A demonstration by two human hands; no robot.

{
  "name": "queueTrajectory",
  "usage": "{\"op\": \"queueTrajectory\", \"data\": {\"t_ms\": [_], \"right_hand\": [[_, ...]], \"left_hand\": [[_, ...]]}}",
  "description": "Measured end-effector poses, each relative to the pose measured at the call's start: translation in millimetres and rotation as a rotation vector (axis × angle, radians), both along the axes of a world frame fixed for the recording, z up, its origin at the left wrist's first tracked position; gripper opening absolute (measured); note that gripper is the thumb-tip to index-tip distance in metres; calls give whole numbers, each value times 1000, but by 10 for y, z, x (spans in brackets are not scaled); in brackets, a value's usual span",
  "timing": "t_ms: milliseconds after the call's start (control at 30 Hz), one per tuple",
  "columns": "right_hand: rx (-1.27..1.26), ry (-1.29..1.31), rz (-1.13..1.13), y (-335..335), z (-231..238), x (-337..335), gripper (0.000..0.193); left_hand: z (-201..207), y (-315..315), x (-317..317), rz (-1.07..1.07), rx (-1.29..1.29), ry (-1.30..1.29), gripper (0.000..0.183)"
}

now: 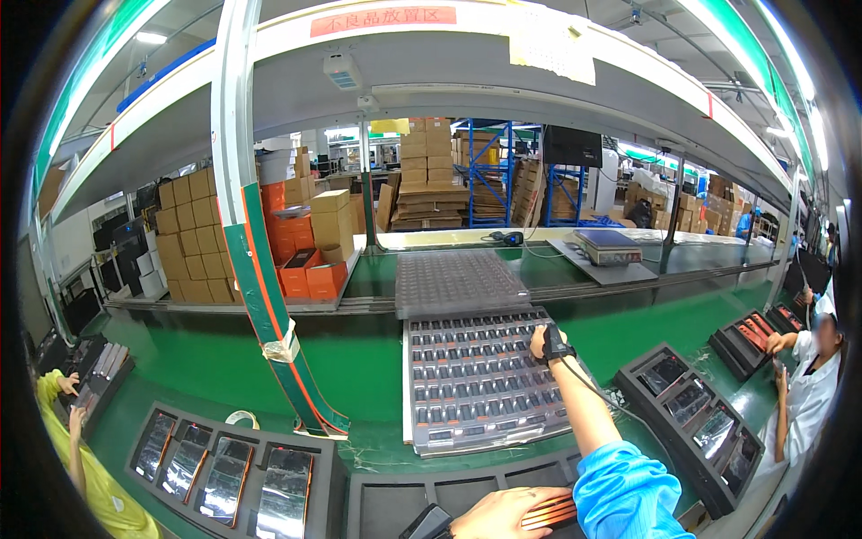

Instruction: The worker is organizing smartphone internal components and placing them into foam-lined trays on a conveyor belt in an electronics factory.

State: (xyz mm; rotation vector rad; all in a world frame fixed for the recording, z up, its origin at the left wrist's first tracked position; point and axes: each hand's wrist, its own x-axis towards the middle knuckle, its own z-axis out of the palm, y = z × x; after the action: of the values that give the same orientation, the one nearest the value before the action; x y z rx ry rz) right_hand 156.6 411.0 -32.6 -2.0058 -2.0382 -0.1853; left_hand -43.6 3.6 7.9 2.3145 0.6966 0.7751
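My right hand (546, 344), with a black strap and cable at its wrist, reaches to the right edge of a clear plastic tray (503, 429). Its fingers are curled at the tray, and their tips are too small to show what they pinch. Rows of small black parts (467, 371), some with orange bits, fill the tray. Low in the view, my left hand (507, 515) is closed over a black piece with orange stripes (549, 513). Beneath it lies a black foam tray (391, 497) with compartments. A dark flat object (426, 523) lies beside my left wrist.
Foam trays of black devices stand left (235, 433) and right (654, 409). A metal post (283, 346) rises left of the parts tray. Behind it are another clear tray (460, 277) and a scale (607, 247). Co-workers handle trays at left (67, 384) and right (781, 343).
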Motion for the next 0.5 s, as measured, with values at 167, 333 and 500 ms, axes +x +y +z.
{"op": "queueTrajectory", "data": {"t_ms": [167, 333, 500], "right_hand": [[-195, -48, 211, 214, 20, 85, 50], [-249, -242, 189, -117, 218, -254, 54], [-154, -267, 119, -143, 161, -213, 57]], "left_hand": [[5, 17, 39, -24, -13, -4, 66], [13, 3, -26, 5, -54, 8, 65], [38, -16, 11, -6, -9, 18, 65]]}}
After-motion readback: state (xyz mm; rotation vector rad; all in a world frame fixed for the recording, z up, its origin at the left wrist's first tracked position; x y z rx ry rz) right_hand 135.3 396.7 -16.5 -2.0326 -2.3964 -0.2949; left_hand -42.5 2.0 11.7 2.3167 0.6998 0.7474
